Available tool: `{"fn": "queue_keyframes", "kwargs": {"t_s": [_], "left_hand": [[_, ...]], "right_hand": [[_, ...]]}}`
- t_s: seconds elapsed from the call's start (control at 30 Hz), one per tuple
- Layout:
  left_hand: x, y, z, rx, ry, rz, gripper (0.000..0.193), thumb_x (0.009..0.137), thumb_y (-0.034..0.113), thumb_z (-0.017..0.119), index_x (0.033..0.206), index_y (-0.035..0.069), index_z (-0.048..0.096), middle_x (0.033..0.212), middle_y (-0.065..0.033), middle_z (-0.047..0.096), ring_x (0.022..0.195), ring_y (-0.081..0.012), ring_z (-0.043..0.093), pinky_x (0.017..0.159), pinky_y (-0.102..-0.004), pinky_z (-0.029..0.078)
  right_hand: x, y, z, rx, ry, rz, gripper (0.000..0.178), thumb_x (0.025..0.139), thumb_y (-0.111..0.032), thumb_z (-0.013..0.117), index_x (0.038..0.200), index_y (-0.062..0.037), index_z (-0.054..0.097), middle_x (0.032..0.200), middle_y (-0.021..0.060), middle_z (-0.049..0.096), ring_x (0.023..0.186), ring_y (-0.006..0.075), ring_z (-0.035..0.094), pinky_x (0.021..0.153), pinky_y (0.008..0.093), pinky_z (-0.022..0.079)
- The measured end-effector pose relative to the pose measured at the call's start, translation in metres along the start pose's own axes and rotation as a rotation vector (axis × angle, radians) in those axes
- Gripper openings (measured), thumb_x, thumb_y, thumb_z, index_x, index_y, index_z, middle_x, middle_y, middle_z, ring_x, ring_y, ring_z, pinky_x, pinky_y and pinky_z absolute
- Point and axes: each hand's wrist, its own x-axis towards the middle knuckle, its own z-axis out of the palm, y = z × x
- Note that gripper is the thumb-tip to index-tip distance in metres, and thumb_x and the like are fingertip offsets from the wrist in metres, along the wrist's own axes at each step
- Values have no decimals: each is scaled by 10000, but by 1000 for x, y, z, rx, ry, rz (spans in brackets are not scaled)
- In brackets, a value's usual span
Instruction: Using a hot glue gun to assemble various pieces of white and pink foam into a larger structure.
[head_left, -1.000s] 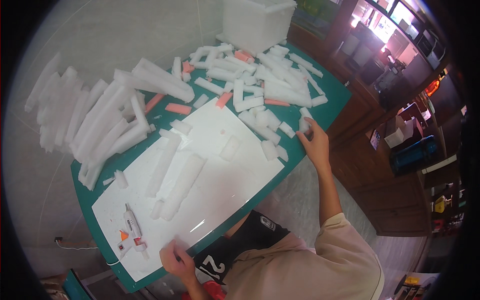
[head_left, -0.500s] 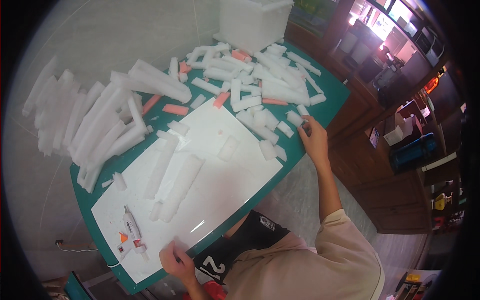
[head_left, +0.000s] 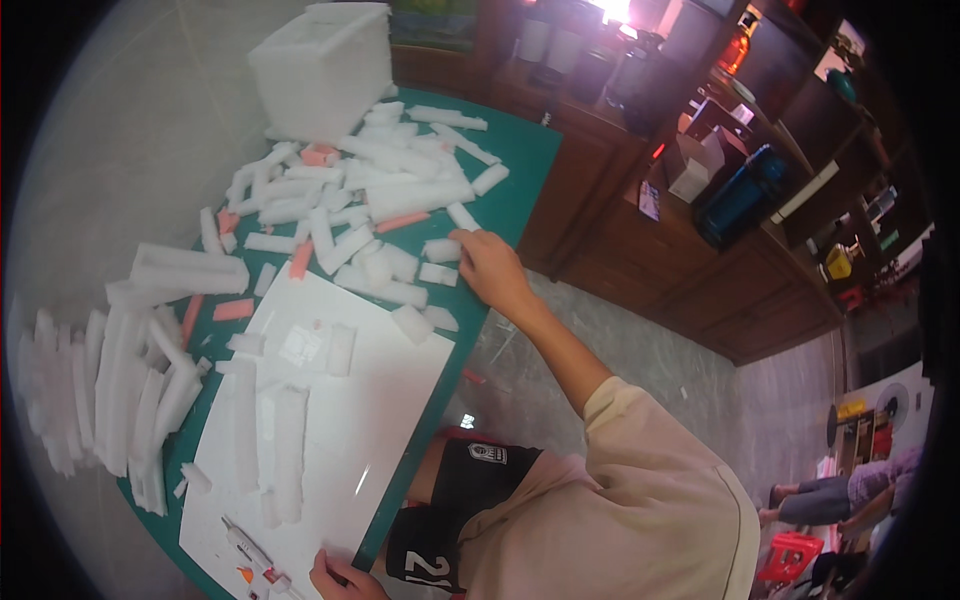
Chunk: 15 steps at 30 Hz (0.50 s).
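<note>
Many chalky white foam blocks point(head_left: 385, 200) surround the right hand point(head_left: 487, 270).

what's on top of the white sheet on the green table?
On the white sheet: long foam strips, a small foam block, and a glue gun near the left hand. What lies beneath it is hidden.

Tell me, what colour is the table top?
Green, seen in the head view: the table shows between white foam pieces.

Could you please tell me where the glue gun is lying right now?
In the head view, the white glue gun with orange trigger lies at the lower left, on the white foam board, beside the person's left hand.
</note>
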Motion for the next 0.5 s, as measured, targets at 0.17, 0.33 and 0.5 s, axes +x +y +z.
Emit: {"fn": "queue_keyframes", "kwargs": {"t_s": [0.17,0.33,0.5], "left_hand": [[3,-5,-2,0,-45,118,293,976,244,618,937,-20,740,891,-190,710,780,-380,663,724,-439,543],[3,-3,-5,2,-76,77,278,974,225,617,943,-22,739,894,-194,708,787,-380,661,730,-440,541],[-1,-5,-3,-6,-65,37,265,972,225,621,971,-12,739,909,-194,709,795,-374,664,742,-441,540]], "right_hand": [[-3,-5,2,-100,-29,-11,315,783,-10,593,1097,-37,599,943,163,589,950,366,589,791,459,518],[4,-6,2,-250,-151,-108,211,813,-35,574,1022,-10,592,922,166,586,940,349,599,744,443,536],[13,1,-6,-352,-218,-228,174,828,-40,560,993,-2,598,919,153,600,937,321,612,728,422,549]]}}
